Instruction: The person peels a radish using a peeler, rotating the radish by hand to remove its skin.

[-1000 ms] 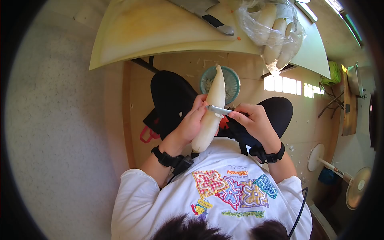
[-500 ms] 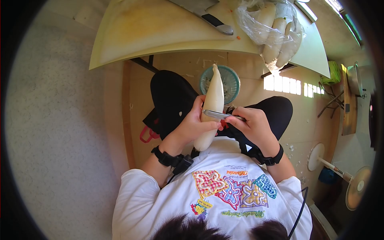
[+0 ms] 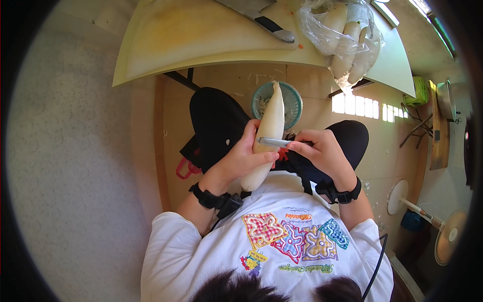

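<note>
Two hands meet at one long white radish [image 3: 270,132], held above the lap with its pointed tip away from the body. Left hand [image 3: 241,158]: fingers wrapped round the lower half of the radish, thumb across its front, wrist bearing a black strap. Right hand [image 3: 322,153]: closed on a peeler [image 3: 274,142], whose metal blade lies crosswise against the radish just beside the left thumb; wrist likewise strapped in black. Beyond the hands, on the floor behind the radish tip: one teal basket [image 3: 292,103], contents partly hidden by the radish, pale scraps visible. Farther out, above the basket: a pale table [image 3: 191,40] bearing a large knife [image 3: 261,17] and a clear plastic bag [image 3: 347,38] holding several more white radishes. To the right of the right hand, well apart: a floor fan [image 3: 443,234].
</note>
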